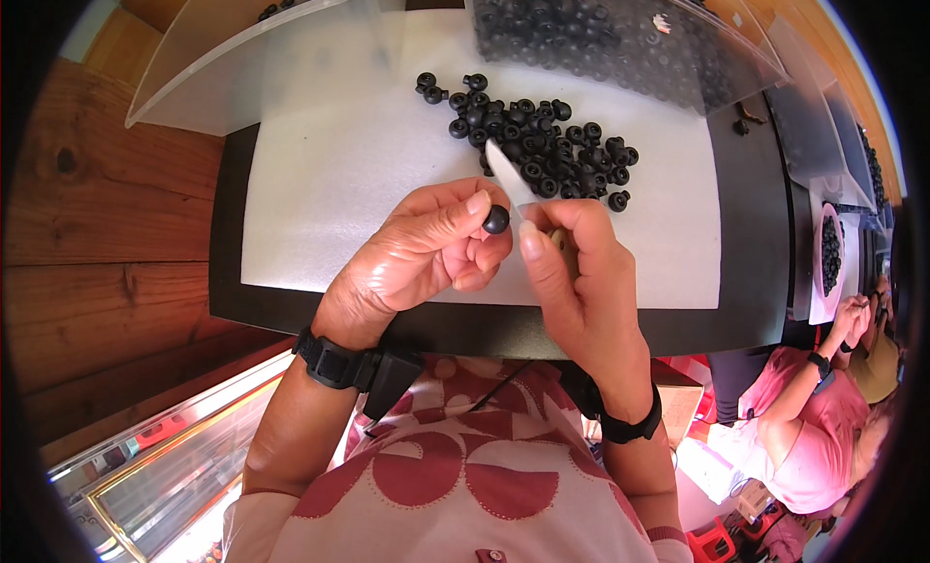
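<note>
White mat — bead (black) pinched in left grip

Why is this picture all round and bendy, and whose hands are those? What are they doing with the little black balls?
There's no robot here, just a person. A fisheye camera on their head looks down, so we see nearly what they see, with straight edges bending near the rim. The left hand pinches one round black piece. The right hand holds a knife, its blade pointing up and away. Beyond them, a pile of similar black pieces lies on a white mat on a dark table. A clear bin behind holds lots more. At the right sits another person.
</note>
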### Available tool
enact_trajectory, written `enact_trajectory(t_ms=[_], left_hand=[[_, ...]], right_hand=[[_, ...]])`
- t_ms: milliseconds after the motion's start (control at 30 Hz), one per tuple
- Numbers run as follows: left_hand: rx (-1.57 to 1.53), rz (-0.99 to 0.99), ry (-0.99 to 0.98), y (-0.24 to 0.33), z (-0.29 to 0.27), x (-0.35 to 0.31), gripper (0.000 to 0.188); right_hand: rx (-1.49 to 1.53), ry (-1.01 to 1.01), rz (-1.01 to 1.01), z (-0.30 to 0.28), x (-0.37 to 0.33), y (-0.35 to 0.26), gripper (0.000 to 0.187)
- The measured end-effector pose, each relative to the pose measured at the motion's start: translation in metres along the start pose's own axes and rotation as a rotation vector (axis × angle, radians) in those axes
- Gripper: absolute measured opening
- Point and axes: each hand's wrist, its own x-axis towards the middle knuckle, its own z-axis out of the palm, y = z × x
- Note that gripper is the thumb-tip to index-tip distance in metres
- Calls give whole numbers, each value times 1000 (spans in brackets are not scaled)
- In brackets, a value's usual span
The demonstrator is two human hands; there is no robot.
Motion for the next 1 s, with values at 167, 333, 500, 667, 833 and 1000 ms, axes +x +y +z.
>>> enact_trajectory(t_ms=[167,333,500,667,833,1000], left_hand=[[-10,1,-26,-1,2,1,40],[9,-8,47,2,8,-1,40],[20,-6,29,2,5,-3,38],[42,-26,-22,4,6,-1,37],[-6,-24,-27,4,5,-2,36],[2,89,44,18,21,-17,35]], right_hand=[[212,19,131,-1,-4,10,22],[361,-19,185,7,4,1,25],[440,-60,215,12,9,4,22],[543,-76,344,6,9,4,20],[547,-84,437,4,13,-1,18],[598,-23,427,2,7,1,16]])
